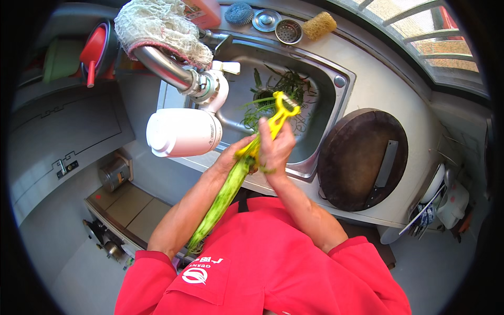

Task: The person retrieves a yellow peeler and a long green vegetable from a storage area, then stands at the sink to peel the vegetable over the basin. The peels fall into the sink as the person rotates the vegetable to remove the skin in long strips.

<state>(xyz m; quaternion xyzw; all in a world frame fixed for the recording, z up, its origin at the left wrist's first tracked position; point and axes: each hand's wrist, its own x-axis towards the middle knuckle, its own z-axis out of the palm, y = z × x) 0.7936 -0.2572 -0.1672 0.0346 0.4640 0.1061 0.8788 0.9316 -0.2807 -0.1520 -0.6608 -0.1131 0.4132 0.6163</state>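
Note:
My right hand (277,147) is closed around the handle of a yellow peeler (280,114), its blade end pointing up over the sink. My left hand (233,151) grips the upper end of a long green stalk vegetable (220,193), mostly pale and stripped, with stringy bits at its lower end near my red garment. Something yellow, blurred, lies between the two hands; I cannot tell what it is. Green peelings (293,82) lie in the steel sink (323,114), around the drain and up its far side. Some strands hang near the peeler.
A white faucet filter (185,132) and a curved metal spout (159,67) draped with a mesh cloth (157,27) stand left of the sink. At right, a cleaver (386,163) rests on a round wooden chopping board (354,157). A drain basket (289,31) and loofah (319,25) lie behind.

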